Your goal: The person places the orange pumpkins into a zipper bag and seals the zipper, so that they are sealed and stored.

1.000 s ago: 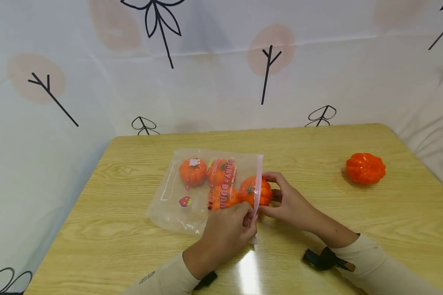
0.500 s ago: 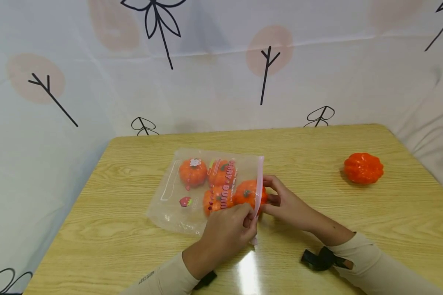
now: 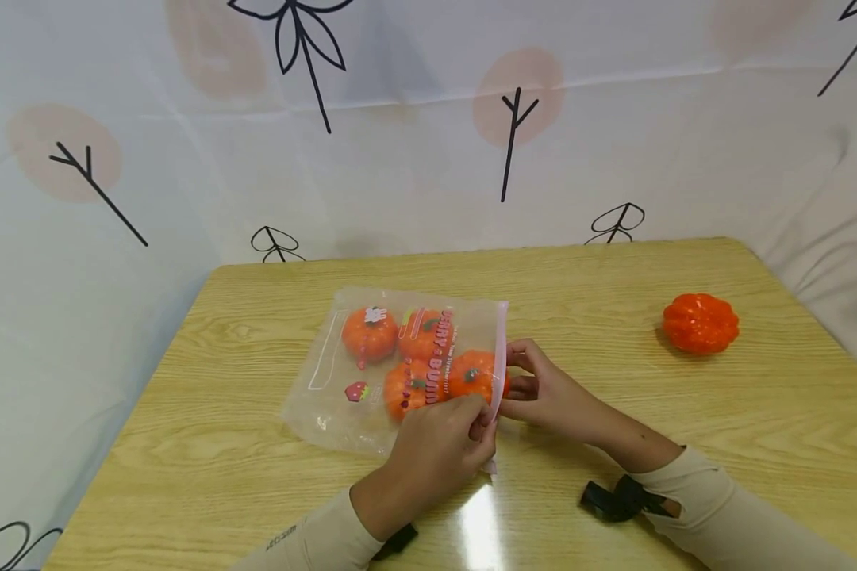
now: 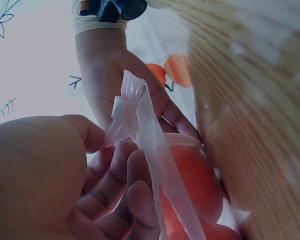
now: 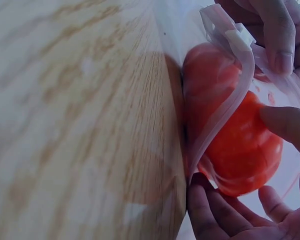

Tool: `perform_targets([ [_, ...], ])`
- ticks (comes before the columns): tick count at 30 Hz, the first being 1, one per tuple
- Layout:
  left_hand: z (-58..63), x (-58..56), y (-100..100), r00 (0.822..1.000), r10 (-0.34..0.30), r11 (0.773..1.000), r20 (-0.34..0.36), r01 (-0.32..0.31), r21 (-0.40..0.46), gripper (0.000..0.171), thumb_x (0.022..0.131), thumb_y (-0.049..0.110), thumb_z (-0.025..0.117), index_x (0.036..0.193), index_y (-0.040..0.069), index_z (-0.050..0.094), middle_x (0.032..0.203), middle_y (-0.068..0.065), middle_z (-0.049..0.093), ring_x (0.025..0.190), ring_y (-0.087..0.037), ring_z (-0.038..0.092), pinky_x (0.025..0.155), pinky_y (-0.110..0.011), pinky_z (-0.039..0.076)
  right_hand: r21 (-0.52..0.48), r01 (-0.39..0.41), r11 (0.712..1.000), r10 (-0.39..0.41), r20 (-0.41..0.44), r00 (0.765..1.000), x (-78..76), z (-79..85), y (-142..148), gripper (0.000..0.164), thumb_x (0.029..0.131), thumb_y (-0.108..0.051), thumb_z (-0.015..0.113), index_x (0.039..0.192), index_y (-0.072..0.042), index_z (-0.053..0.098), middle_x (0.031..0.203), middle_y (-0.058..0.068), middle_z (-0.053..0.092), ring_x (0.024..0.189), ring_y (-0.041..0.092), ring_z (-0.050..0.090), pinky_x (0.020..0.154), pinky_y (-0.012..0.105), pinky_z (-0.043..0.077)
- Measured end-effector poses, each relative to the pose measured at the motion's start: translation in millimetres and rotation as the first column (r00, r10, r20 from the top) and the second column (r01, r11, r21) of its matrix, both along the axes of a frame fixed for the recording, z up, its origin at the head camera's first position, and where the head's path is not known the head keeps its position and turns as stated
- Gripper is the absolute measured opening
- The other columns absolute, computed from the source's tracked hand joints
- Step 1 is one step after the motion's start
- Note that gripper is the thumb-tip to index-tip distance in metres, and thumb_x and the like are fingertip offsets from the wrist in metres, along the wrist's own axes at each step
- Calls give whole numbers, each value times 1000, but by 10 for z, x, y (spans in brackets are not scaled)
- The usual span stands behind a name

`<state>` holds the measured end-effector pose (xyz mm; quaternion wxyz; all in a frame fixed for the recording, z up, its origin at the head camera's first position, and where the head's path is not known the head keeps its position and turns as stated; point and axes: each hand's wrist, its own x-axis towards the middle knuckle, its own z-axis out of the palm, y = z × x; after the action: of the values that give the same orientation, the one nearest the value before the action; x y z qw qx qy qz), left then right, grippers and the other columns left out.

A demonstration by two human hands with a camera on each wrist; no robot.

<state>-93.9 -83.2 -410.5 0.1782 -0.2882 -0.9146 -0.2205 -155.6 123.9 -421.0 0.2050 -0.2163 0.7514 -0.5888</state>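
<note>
A clear printed zipper bag (image 3: 328, 416) lies flat on the table with several orange toy pumpkins (image 3: 369, 335) inside. My left hand (image 3: 436, 444) pinches the near end of its pink-edged mouth, close to the white zipper slider (image 4: 118, 110). At the opening, my right hand (image 3: 553, 396) holds a pumpkin (image 5: 245, 145) between thumb and fingers; most of this pumpkin is inside the bag. In the right wrist view the thumb lies on its upper side and the other fingers curl beneath, by the pink rim (image 5: 230, 107).
One more orange pumpkin (image 3: 701, 323) sits by itself on the right side of the wooden table (image 3: 600, 293). A pale patterned cloth (image 3: 414, 182) hangs behind the table and along its sides.
My right hand has pushed the pumpkin leftward, further through the mouth. A neighbouring pumpkin inside has shifted left. My left hand keeps its pinch on the rim.
</note>
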Motion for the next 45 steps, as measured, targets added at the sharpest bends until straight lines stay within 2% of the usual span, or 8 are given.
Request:
perform_targets([
  [6, 3, 4, -3, 1000, -5, 1000, 21, 5, 1, 18, 88, 24, 71, 79, 21, 56, 63, 15, 42, 54, 3, 34, 48, -10, 20, 8, -30, 1000, 30, -37, 999, -12, -11, -9, 57, 91, -15, 72, 133, -6, 34, 138, 25, 49, 123, 37, 60, 97, 29, 53],
  [11, -1, 4, 0, 1000, -2, 1000, -4, 2, -4, 16, 88, 24, 71, 80, 21, 57, 63, 15, 43, 54, 3, 34, 48, -11, 22, 31, -47, 998, 50, -85, 995, -15, -24, -6, 48, 94, -13, 68, 132, -4, 39, 130, 22, 54, 120, 34, 62, 97, 29, 52],
  [18, 2, 4, 6, 1000, 1, 1000, -15, -1, -13, 16, 88, 25, 71, 80, 21, 58, 63, 15, 43, 53, 3, 34, 48, -11, 22, 65, -17, 998, 22, -83, 996, 10, 18, 1, 40, 98, -17, 64, 132, -7, 45, 139, 19, 51, 121, 36, 63, 91, 28, 53],
  [25, 8, 6, 3, 1000, -5, 1000, 3, 5, -23, 15, 88, 26, 71, 81, 21, 59, 63, 15, 44, 53, 3, 33, 48, -11, 22, 49, -16, 999, 21, -105, 994, 18, 24, -14, 49, 97, -14, 65, 139, -6, 41, 141, 24, 51, 122, 40, 61, 93, 28, 53],
  [32, 8, 11, 4, 1000, 1, 1000, -1, -1, -28, 15, 89, 27, 71, 81, 22, 60, 62, 15, 43, 53, 3, 34, 48, -11, 22, 101, -11, 995, 27, -163, 986, 23, 13, -7, 43, 97, -15, 65, 135, -5, 49, 132, 20, 60, 119, 36, 64, 94, 35, 55],
  [40, 0, 13, 6, 999, 4, 1000, -32, -4, -25, 13, 88, 26, 71, 82, 22, 60, 63, 15, 45, 53, 3, 35, 48, -11, 24, 138, -19, 990, 43, -170, 985, 25, 16, 6, 49, 99, -19, 62, 143, -2, 49, 140, 20, 57, 123, 35, 61, 97, 37, 53],
  [45, -6, 14, 3, 999, 2, 1000, -36, -2, -23, 11, 87, 24, 72, 83, 22, 61, 64, 15, 47, 53, 3, 35, 48, -12, 24, 148, -59, 987, 84, -165, 983, 29, 2, 6, 47, 99, -21, 62, 142, -6, 51, 141, 16, 57, 126, 35, 59, 101, 39, 51],
])
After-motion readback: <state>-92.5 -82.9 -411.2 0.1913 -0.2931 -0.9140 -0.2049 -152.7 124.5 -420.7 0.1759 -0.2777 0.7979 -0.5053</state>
